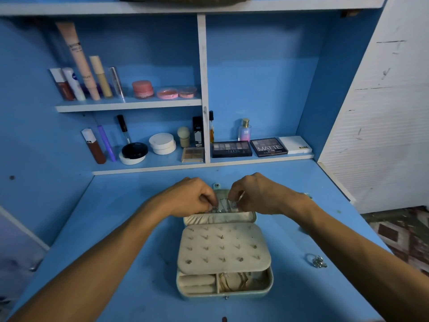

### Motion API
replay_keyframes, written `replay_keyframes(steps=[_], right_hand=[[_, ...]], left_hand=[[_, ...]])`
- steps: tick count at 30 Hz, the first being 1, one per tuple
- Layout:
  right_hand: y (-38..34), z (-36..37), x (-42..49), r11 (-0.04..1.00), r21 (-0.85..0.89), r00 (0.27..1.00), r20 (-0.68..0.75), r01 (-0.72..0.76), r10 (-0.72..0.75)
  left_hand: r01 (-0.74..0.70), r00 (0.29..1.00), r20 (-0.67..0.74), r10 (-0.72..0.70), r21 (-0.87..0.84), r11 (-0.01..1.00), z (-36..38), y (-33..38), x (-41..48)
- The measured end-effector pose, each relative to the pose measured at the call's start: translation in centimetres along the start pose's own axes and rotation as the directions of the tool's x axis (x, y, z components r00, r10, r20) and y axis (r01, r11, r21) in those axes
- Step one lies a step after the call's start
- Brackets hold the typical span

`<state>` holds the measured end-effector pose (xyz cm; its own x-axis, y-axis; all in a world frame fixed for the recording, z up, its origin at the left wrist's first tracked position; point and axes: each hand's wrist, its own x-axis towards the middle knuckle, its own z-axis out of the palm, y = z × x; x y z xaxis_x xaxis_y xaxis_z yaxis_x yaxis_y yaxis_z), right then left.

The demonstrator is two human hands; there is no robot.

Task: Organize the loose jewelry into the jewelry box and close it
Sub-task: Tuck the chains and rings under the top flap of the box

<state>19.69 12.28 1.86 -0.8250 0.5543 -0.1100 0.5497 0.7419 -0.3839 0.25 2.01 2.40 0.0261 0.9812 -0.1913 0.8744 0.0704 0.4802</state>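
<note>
The jewelry box (224, 259) is laid open on the blue desk (151, 298). Over its raised lid, a thin chain (223, 204) is pinched between the curled fingers of the left hand (197, 196) and the right hand (251, 194). Loose jewelry (317, 261) is heaped right of the box.

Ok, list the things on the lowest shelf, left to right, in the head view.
Brown tube, purple pen, black compact, white round cases, beige sponge, black box, Nudes palette, Matte palette, white Nude box.
</note>
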Motion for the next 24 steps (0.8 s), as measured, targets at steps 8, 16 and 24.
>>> replay_keyframes(steps=[8, 16, 24], right_hand=[[0.1, 0.6, -0.1, 0.999, 0.018, 0.999, -0.041, 0.027, -0.026], [0.3, 0.1, 0.0, 0.998, -0.058, 0.995, -0.094, 0.038, -0.043], [0.0, 0.5, -0.2, 1.0, 0.02, 0.999, 0.02, 0.025, -0.025]], left_hand=[[0.029, 1.0, 0.002, -0.03, 0.075, 0.997, 0.3, -0.1, -0.3], [0.018, 1.0, -0.02, -0.017, 0.059, 0.998, 0.4, -0.6, -0.1], [0.026, 1.0, 0.01, -0.027, 0.084, 0.996, 1.1, -0.2, 0.2]])
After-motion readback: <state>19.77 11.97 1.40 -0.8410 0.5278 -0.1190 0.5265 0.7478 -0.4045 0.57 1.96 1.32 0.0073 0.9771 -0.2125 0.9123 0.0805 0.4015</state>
